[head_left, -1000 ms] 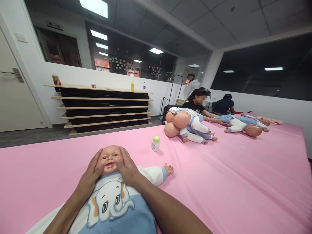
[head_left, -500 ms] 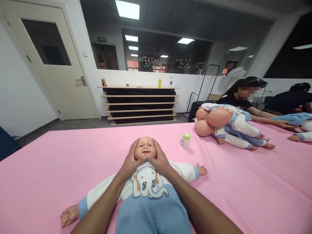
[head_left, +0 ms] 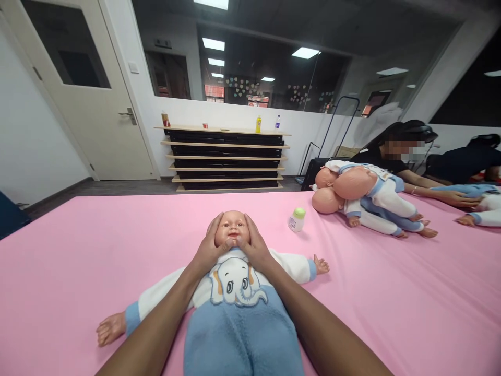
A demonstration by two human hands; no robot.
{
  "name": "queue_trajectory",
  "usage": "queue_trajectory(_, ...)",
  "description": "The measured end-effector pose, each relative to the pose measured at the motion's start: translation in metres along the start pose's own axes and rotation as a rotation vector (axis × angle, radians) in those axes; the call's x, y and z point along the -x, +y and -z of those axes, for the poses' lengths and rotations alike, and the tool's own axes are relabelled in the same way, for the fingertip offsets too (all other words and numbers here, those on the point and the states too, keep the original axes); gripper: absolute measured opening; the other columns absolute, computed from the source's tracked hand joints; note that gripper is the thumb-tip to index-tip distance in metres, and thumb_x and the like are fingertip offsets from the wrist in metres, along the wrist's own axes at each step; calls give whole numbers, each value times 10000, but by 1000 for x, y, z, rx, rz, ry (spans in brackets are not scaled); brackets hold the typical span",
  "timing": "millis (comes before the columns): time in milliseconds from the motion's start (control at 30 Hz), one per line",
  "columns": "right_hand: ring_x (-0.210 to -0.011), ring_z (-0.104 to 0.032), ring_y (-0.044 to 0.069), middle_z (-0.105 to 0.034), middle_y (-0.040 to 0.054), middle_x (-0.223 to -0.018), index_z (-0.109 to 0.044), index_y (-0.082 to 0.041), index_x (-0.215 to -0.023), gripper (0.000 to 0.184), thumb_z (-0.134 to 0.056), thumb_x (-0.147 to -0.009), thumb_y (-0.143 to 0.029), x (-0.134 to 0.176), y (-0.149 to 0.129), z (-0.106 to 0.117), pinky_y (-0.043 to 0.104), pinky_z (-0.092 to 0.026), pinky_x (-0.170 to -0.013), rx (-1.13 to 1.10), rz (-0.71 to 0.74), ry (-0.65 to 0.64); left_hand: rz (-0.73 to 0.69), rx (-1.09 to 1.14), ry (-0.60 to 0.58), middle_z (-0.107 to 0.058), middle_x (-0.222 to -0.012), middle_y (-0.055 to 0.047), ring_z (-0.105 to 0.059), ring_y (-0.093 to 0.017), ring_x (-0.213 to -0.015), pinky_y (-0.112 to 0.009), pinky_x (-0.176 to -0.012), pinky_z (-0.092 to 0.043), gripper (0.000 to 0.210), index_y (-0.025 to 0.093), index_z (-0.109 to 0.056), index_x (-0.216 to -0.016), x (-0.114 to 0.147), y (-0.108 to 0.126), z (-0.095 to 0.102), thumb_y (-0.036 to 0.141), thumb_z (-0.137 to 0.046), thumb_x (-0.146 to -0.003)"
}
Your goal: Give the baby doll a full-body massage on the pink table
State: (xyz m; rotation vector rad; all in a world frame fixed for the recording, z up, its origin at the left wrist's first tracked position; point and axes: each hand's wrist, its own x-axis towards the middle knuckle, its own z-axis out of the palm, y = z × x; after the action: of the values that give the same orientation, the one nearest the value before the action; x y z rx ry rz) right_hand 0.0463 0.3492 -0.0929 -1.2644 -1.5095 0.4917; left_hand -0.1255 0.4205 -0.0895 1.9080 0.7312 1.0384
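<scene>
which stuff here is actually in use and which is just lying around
In use: baby doll; left hand and right hand cupping its head.
Lying about: green-capped bottle; stacked dolls; shelf bottles.

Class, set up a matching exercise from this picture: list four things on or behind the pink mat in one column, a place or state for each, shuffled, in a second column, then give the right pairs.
Things
1. baby doll in a blue-and-white elephant suit
2. small white bottle with a green cap
3. two stacked baby dolls
4. yellow bottle

Places or states
A. on top of the wooden shelf unit
B. piled in front of a seated person
C. standing alone on the pink mat
D. face held between the left hand and right hand

Pairs: 1-D, 2-C, 3-B, 4-A
</scene>
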Motion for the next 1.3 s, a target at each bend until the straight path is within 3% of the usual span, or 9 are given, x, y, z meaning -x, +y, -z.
queue_trajectory(133, -1465, -181, 213, -200, 76, -1583, -172, -189, -1528, 821, -552, -889, -539, 0, -1, 0, 397, -167, -1211, 25, 10, 5, 25, 10, 30, -270, -1569, -74, -260, -290, -1437, -453, -1187, -197, 887, 257, -236, -1509, 1, 0, -1, 480, -675, -771)
queue_trajectory(300, -1470, -157, 216, -187, 33, -1589, -170, -237, -1529, 811, -545, -887, -559, 1, 0, -1, 408, -157, -1211, 35, -16, 6, 48, 6, 39, -279, -1567, -37, -254, -271, -1440, -445, -1194, -178, 842, 286, -246, -1504, -2, -7, 0, 479, -651, -792)
queue_trajectory(567, -1470, -162, 221, -195, 57, -1588, -174, -218, -1530, 782, -528, -906, -531, 1, 2, -3, 430, -137, -1213, -43, -13, 8, 34, 47, 44, -268, -1573, -61, -207, -233, -1459, -416, -1206, -134, 673, 233, -276, -1499, -2, -4, -2, 509, -451, -911)
queue_trajectory(800, -1465, -185, 230, -202, 73, -1585, -178, -214, -1528, 777, -527, -907, -522, 0, 2, -2, 450, -149, -1208, -55, -20, -1, -19, -3, 43, -280, -1553, -125, -250, -300, -1436, -452, -1189, -179, 952, 213, -229, -1509, 2, 7, -4, 481, -717, -737)
queue_trajectory(1067, -1457, -211, 239, -231, 77, -1575, -199, -235, -1523, 761, -538, -899, -508, -1, 5, -1, 470, -177, -1203, -31, -8, 18, 9, 27, 14, -242, -1574, -87, -210, -240, -1456, -410, -1202, -161, 748, 233, -238, -1502, 3, 8, -2, 499, -549, -875)
queue_trajectory(1300, -1451, -230, 257, -249, 94, -1566, -196, -225, -1521, 834, -607, -850, -502, -1, 2, -2, 476, -219, -1191, -18, -15, 9, 40, 26, 8, -224, -1579, -89, -168, -237, -1468, -410, -1209, -131, 728, 222, -235, -1503, 1, 5, -2, 537, -484, -895)
